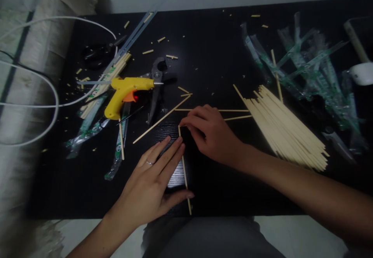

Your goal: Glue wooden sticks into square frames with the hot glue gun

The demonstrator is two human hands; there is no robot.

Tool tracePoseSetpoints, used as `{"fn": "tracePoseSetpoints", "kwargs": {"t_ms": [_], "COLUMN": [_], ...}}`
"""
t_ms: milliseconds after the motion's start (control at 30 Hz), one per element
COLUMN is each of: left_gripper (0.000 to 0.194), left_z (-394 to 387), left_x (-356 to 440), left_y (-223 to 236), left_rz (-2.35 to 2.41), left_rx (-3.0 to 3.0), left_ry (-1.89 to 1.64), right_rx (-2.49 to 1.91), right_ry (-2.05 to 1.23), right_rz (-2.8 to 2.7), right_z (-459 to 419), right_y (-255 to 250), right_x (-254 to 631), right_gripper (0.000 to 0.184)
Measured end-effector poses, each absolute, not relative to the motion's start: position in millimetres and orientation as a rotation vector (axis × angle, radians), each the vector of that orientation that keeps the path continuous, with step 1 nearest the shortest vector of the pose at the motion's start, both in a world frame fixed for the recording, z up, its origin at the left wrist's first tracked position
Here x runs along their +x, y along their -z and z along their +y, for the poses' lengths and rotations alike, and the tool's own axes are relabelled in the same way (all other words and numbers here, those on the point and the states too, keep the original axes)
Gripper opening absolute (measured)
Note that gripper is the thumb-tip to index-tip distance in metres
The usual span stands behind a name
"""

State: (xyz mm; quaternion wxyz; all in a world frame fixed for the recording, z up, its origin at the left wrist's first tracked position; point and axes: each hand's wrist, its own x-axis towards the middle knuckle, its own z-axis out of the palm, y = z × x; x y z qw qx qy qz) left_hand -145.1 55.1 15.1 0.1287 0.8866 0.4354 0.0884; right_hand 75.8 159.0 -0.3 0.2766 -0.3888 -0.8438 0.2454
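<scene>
My left hand (154, 176) lies flat on the black table (210, 56), fingers stretched out, its fingertips and thumb resting against a thin bamboo stick (184, 172) that runs toward the table's near edge. A ring sits on one finger. My right hand (210, 133) is curled, its fingertips pinching the far end of that same stick. Two more sticks (233, 110) run out to the right from under my right hand, and another stick (160, 120) slants off to the left.
A yellow glue gun (125, 93) with a red light lies at the left, pliers (157, 83) beside it. A pile of bamboo sticks (285, 129) lies at the right, clear green wrappers (305, 63) behind it. White cables (55, 106) loop at the left. Stick offcuts are scattered around.
</scene>
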Motion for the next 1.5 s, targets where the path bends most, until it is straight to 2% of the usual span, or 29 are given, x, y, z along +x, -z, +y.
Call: {"fn": "tracePoseSetpoints", "kwargs": {"t_ms": [1500], "left_gripper": [0.093], "left_z": [56.2], "left_x": [-144.0], "left_y": [-16.2], "left_rz": [1.266], "left_rx": [2.559], "left_ry": [-0.255], "right_rx": [-1.066], "right_ry": [-0.655], "right_rz": [-2.277], "right_z": [158.7], "right_y": [1.1], "right_x": [75.6], "right_gripper": [0.025]}}
